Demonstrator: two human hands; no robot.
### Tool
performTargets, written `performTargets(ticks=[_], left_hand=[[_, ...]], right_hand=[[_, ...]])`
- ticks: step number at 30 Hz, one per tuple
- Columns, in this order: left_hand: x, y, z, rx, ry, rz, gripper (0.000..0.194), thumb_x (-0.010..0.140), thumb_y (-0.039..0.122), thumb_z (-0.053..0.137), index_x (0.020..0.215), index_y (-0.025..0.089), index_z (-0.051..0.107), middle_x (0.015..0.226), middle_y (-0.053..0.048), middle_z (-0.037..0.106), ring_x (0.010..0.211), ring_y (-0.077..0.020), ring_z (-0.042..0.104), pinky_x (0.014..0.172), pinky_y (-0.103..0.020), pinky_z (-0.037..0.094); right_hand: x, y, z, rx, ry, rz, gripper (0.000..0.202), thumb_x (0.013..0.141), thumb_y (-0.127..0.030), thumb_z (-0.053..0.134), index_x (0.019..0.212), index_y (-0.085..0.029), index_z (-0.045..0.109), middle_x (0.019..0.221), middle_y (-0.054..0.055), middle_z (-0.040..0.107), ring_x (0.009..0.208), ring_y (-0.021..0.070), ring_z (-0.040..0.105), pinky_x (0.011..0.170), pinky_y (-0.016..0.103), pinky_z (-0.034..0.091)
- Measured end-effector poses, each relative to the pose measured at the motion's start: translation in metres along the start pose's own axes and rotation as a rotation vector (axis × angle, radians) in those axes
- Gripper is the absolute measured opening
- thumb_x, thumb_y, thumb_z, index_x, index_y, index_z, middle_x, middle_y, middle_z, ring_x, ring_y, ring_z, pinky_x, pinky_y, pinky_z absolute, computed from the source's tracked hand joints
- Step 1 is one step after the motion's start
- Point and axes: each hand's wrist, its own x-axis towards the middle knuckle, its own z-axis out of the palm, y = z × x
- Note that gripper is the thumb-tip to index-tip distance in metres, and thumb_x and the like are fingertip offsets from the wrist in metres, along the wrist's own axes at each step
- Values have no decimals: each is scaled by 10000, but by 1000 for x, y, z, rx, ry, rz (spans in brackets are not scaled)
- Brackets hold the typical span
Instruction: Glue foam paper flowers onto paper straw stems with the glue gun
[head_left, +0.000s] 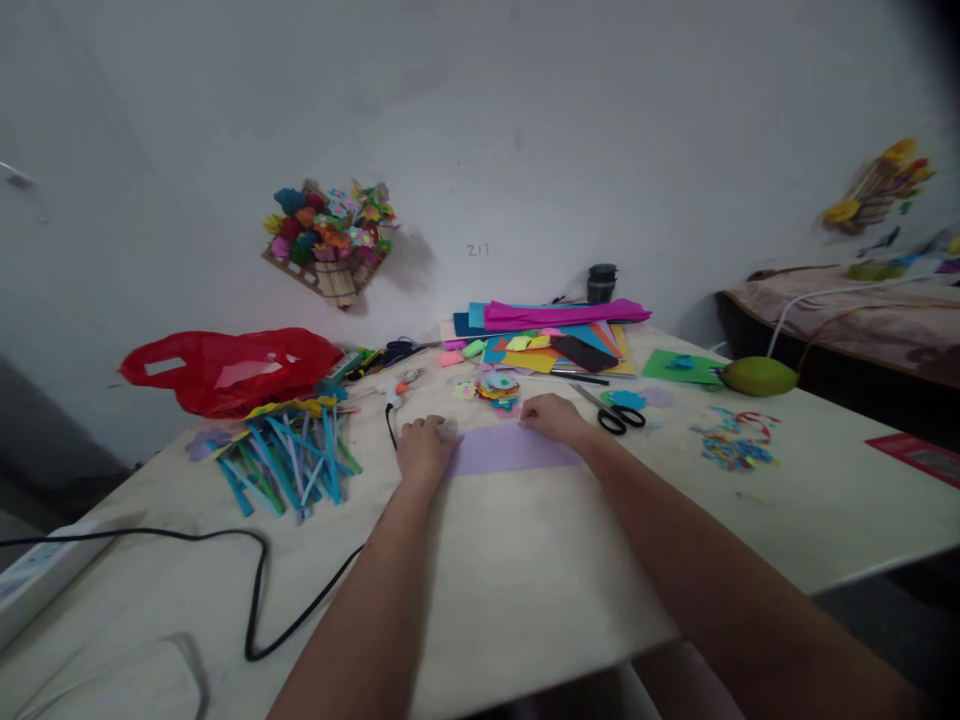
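A lilac sheet of paper or foam lies flat on the pale table between my hands. My left hand is at its left end, with the thumb on the sheet and the other fingers curled over the edge. At the far edge, my right hand has its fingertips pressed together on the sheet. Just beyond are stacked coloured paper flowers. Black-handled scissors rest to the right of my right hand, beside blue and lilac scalloped cut-outs.
Blue and green strip stems and a red plastic bag are at the left. A black cable crosses the table there. Coloured sheets are piled at the back. Right lie a green fruit and paper scraps.
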Motion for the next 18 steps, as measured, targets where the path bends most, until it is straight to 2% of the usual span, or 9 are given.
performTargets(ticks=[3,5,8,10,12,18], left_hand=[[-1,3,-1,31,80,101,391,693,409,572,1031,215,592,1021,-98,567,993,-258,449,836,-352,360],[-4,7,-1,-6,85,228,407,696,455,562,1037,234,587,1063,-81,551,1028,-245,428,874,-347,340],[-9,14,0,-112,-22,512,522,658,540,564,1092,251,552,1137,-53,519,1069,-224,409,905,-335,331],[-12,16,3,-161,-114,642,555,661,558,550,1129,261,526,1168,-42,503,1073,-210,415,912,-331,333],[-13,16,7,-178,-149,690,517,700,548,513,1136,269,522,1173,-36,502,1065,-197,427,913,-324,337],[-10,13,10,-121,-103,689,383,770,503,443,1063,295,575,1109,-11,548,1016,-175,456,870,-302,366]], right_hand=[[1,1,2,-12,21,15,150,706,-307,530,776,-251,650,860,-5,654,809,159,564,619,225,377],[2,2,3,-15,30,21,157,719,-299,513,786,-252,647,864,-5,652,811,158,563,622,225,375],[1,0,4,-30,31,38,174,736,-273,488,813,-248,643,884,1,647,824,158,557,629,224,369],[0,-2,3,-61,33,33,185,747,-254,475,826,-241,642,905,13,642,839,162,552,641,229,364],[-2,-6,2,-110,50,4,196,758,-237,461,834,-229,642,922,31,636,857,171,546,665,241,361],[-5,-14,1,-245,65,-68,208,787,-200,431,822,-206,637,916,67,623,871,196,531,722,286,348]])
